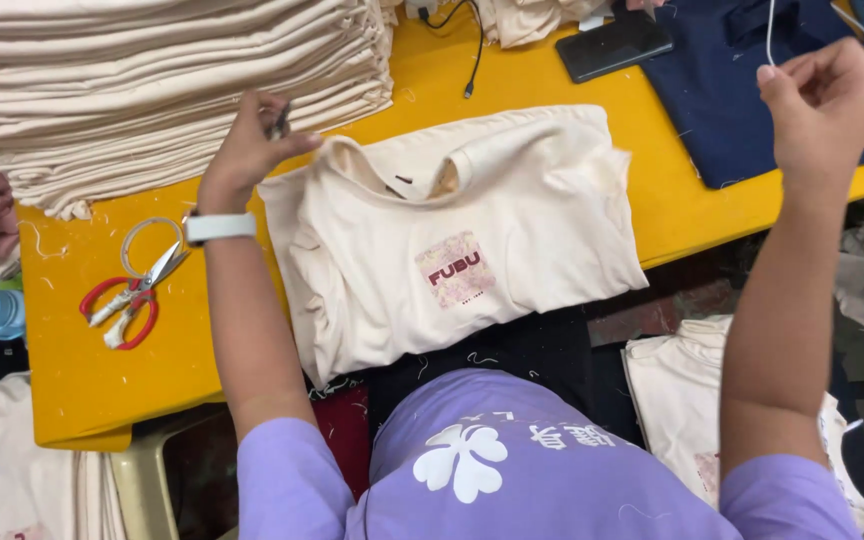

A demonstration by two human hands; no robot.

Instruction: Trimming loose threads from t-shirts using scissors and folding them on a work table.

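Note:
A cream folded T-shirt (512, 225) with a small square print lies on the yellow table (82, 370) in front of me. My left hand (250, 150) is at the shirt's upper left corner, by the collar, fingers pinched on a small dark tool, likely a thread snip (279, 122). It wears a white wristband. My right hand (820, 105) is raised to the right above the table edge, fingers pinched together; whether a thin thread is between them I cannot tell.
A tall stack of cream garments (162, 80) fills the back left. Red-handled scissors (130, 298) lie left of my arm. A dark phone (612, 45) with a cable and a navy garment (742, 80) sit at the back right. More cream shirts (682, 390) lie below the table.

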